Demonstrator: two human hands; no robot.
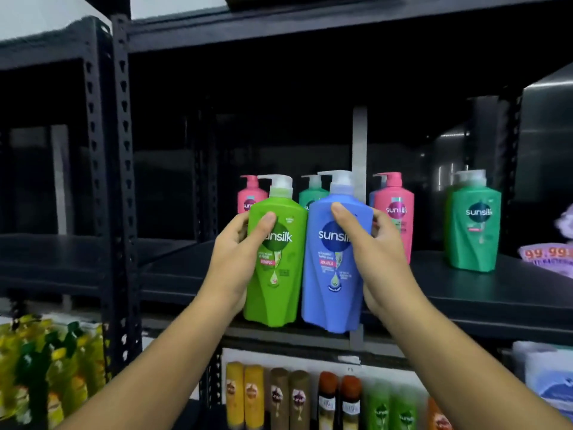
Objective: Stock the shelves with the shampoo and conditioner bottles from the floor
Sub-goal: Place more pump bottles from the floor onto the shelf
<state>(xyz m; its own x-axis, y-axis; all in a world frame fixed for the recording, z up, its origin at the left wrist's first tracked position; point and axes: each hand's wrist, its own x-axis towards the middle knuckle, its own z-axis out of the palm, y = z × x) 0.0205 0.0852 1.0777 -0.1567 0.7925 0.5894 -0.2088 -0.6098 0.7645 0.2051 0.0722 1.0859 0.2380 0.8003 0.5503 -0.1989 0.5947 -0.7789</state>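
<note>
1. Far left: black rack [121, 169], its shelves dark and bare at this height. Lower down, yellow-green refill packs [46, 367], blurry, not my job rn.
2. My left hand [238, 256] is wrapped round the green bottle [276, 262], thumb across the front label, fingers behind. Firm grasp, bottle upright w/ pump on top so it can go down standing.
3. Right beside it, touching or nearly so, the blue bottle [335, 265] is clamped in my right hand [372, 252], thumb on the front. Holding both side by side w/ labels facing me, prob so they land as a neat front row.
4. Both bottoms sit abt level w/ the front edge of the middle shelf [186, 274]. Can't tell if they're resting on it yet or just above.
5. Behind them: pink bottle [249, 197], teal one [313, 193], then another pink bottle [395, 212], all upright at the back.
6. Further right, a teal bottle [474, 221] stands apart, then a purple pack [548, 252] at the edge.
7. Below: row of smaller bottles [297, 398], already stocked.
</note>
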